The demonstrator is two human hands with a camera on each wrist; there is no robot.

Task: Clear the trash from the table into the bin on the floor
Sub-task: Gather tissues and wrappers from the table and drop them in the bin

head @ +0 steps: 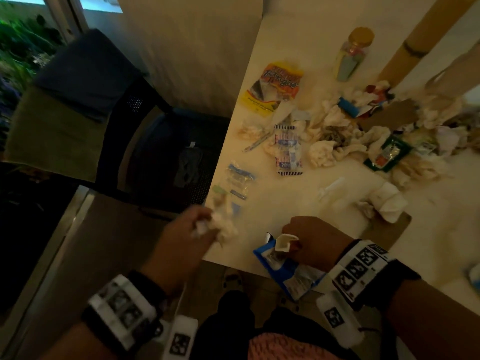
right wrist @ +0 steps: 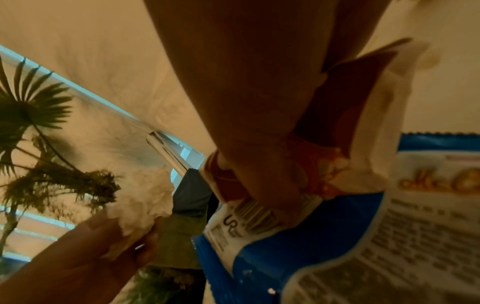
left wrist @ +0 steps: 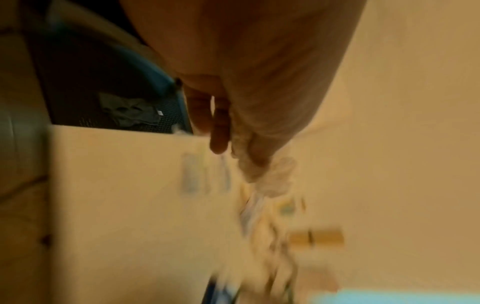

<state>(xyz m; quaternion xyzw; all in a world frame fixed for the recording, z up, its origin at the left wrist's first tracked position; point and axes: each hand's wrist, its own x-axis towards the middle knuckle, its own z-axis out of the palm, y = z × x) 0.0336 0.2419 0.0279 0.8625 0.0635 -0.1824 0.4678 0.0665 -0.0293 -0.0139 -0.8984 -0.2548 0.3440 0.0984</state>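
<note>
A dark mesh bin point(head: 181, 162) stands on the floor just beside the left edge of the surface point(head: 298, 198), and one crumpled grey scrap point(head: 188, 165) lies at its bottom; the left wrist view shows the same scrap on the mesh floor of the bin. On the far part of the surface stands a clear jar point(head: 353, 54) with a gold lid, filled with layers of coloured material. The left hand point(head: 187, 237) is at the near left corner of the surface, its fingers point(left wrist: 219, 131) curled round a wad of white tissue point(head: 220, 227), which it holds off the surface near the edge that borders the bin. The right hand point(head: 314, 240) is at the near edge, its fingers point(right wrist: 275, 185) pinched tight on a blue wrapper point(head: 288, 271) together with a small white and red piece of packaging point(head: 285, 242); the wrapper hangs partly past the edge of the surface. The rest of the trash is on the surface: a yellow snack bag point(head: 278, 87), a striped wrapper point(head: 287, 149), a clear plastic packet point(head: 236, 183), a green packet point(head: 387, 154), and a heap of crumpled tissues point(head: 335, 133) across the far right. A single crumpled tissue point(head: 387, 203) lies near the right hand.
</note>
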